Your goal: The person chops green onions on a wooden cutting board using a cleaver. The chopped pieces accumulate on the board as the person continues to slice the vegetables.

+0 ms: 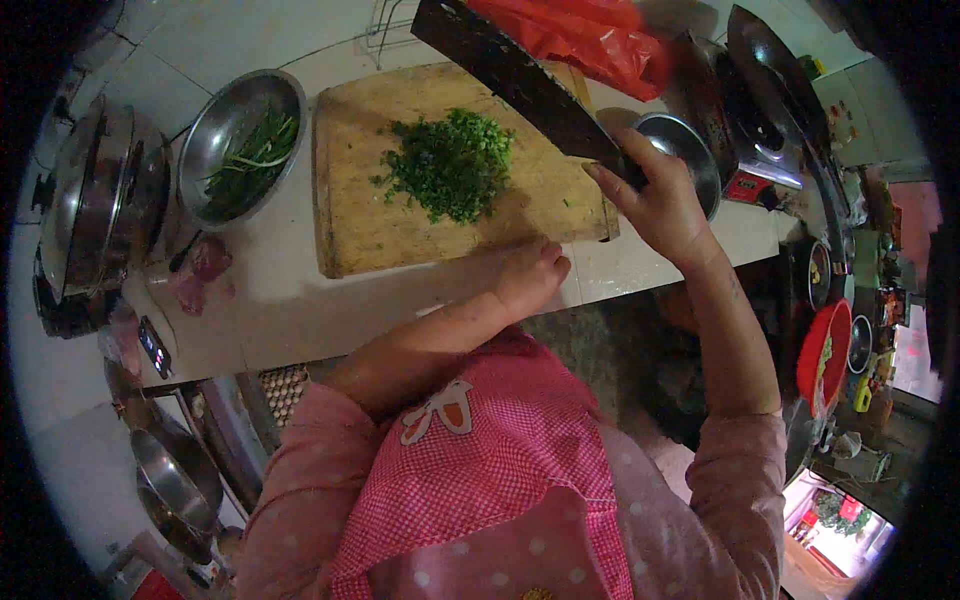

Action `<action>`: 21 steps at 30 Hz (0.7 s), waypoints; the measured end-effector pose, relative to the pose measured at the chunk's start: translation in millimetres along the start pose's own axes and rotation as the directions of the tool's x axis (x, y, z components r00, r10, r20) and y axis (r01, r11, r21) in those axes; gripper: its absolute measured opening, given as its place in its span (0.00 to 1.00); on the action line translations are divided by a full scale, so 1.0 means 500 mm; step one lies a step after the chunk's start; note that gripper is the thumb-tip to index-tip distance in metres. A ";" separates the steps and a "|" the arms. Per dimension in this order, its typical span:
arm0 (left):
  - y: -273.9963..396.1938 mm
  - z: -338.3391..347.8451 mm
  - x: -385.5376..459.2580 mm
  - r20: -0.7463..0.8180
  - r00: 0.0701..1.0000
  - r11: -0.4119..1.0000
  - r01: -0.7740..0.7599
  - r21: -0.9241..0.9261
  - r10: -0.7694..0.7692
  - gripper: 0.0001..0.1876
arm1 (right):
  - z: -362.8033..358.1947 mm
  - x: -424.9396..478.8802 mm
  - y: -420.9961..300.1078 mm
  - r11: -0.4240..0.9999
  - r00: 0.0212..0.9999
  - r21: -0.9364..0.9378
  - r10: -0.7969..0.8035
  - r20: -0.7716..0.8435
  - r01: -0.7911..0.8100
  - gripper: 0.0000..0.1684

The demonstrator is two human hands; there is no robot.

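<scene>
A pile of finely chopped green herbs (450,165) lies on a wooden cutting board (352,225). My right hand (667,199) grips the handle of a dark, wide-bladed cleaver (517,79), raised above the board's right part, its blade slanting to the upper left. Just off the board's near edge, my left hand (532,277) rests low over the counter with its fingers curled; no object shows in it. Left of the board, a steel bowl (292,172) holds long green leaves and stalks (262,150). Part of another metal bowl (701,157) shows behind my right hand.
A red plastic bag (600,52) lies beyond the board. At right stand a gas stove (765,176) and a dark wok (772,67). A lidded steel pot (90,210), purplish bulbs (210,257) and a phone (154,346) are at left. The counter's front edge runs before me.
</scene>
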State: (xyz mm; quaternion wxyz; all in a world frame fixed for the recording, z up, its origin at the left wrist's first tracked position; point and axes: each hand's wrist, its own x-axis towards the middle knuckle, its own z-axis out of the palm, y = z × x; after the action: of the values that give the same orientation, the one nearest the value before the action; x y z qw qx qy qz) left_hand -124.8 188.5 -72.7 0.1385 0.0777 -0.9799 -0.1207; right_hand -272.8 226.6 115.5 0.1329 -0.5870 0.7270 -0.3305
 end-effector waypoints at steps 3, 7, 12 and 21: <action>-0.039 -0.059 0.077 -0.066 0.998 0.999 -0.023 -0.033 0.021 0.08 | 0.005 -0.014 0.029 0.999 0.995 0.001 -0.051 -0.086 0.051 0.18; -0.069 -0.083 0.179 0.390 0.914 0.992 0.123 -0.011 -0.109 0.10 | 0.012 -0.026 0.050 0.987 0.988 0.079 0.145 -0.049 -0.141 0.18; -0.090 -0.062 0.190 0.319 0.947 0.998 -0.050 0.045 0.033 0.09 | 0.000 -0.040 0.057 0.969 0.974 0.114 0.223 -0.037 -0.217 0.16; -0.281 -0.156 0.028 -0.389 0.897 0.968 0.137 -0.209 -0.210 0.06 | 0.032 -0.054 0.041 0.861 0.870 0.122 0.486 0.087 -0.493 0.14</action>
State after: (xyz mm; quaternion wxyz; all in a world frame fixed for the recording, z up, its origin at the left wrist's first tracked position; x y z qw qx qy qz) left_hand -98.9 34.5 -32.4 0.3349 0.1760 -0.9038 -0.1998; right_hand -271.9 248.6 85.4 0.2725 -0.3811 0.8233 -0.3204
